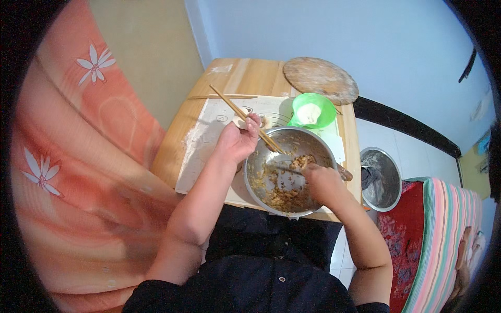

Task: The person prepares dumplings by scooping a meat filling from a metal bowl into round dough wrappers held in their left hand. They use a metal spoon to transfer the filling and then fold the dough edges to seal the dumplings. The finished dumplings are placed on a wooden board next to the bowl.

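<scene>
Steel mixing bowl is sitting at the near edge of a small wooden table, on a pale floured mat. It is holding a loose, crumbly brown filling, smeared up the inner wall.

Left hand is hovering over the bowl's left rim, fingers curled closed around a pair of wooden chopsticks; tips are pointing down into the bowl. A small pale dough piece is lying just beyond that hand.

Right hand is resting inside the bowl, fingers wrapped shut around a utensil with a wooden handle; its working end is blurred.

A green plastic bowl with white contents is standing just behind the steel bowl. A round wooden board is lying at the far corner. A second steel basin is sitting on the floor to the right, beside a striped cloth.
</scene>
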`<state>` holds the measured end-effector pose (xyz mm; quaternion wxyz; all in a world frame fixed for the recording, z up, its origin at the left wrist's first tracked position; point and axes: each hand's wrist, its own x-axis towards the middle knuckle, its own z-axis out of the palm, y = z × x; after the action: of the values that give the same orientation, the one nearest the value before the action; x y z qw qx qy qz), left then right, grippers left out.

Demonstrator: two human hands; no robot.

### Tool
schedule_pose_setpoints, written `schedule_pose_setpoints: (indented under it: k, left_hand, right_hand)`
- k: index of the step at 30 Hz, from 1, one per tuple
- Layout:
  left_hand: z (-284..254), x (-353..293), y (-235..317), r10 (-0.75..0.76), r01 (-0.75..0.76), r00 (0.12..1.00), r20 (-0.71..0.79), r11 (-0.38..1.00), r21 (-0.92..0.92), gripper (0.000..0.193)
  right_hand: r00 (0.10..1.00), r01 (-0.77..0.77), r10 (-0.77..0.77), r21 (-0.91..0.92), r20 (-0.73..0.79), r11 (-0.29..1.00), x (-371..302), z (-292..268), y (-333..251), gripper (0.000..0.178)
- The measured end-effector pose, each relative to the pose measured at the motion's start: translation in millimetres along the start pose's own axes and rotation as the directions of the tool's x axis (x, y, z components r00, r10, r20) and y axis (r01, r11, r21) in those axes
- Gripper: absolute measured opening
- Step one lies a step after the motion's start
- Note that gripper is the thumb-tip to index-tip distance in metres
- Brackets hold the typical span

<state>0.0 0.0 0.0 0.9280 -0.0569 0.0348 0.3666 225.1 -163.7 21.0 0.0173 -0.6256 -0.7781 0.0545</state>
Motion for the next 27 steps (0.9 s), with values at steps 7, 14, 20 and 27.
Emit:
schedule_pose_setpoints:
  k: [7, 14, 20, 27]
  left_hand:
    - [-6.6, 29.0, -22.5, 0.164, -0.17, 0.977, -0.136, 0.985, -0.038, 0.018]
    - [0.1, 20.6, -37.4, 0.329, -0.303, 0.908, -0.26, 0.943, 0.135, 0.033]
    - [-3.1, 6.9, -38.2, 0.336, -0.232, 0.908, -0.251, 0.901, 0.366, 0.043]
    - [8.4, -19.7, -36.6, 0.386, -0.112, 0.864, -0.325, 0.775, 0.622, 0.038]
  right_hand:
    - [0.982, -0.06, 0.068, 0.05, -0.175, 0.997, -8.9, -10.3, 6.1, 0.019]
    - [0.999, -0.011, 0.008, -0.059, -0.052, 0.998, -17.1, -3.0, 9.0, 0.027]
    - [0.982, -0.032, 0.024, -0.041, -0.19, 0.999, -7.4, -8.0, -0.4, 0.016]
    - [0.993, 0.113, -0.114, -0.02, -0.019, 0.993, -37.4, -26.9, 6.4, 0.016]
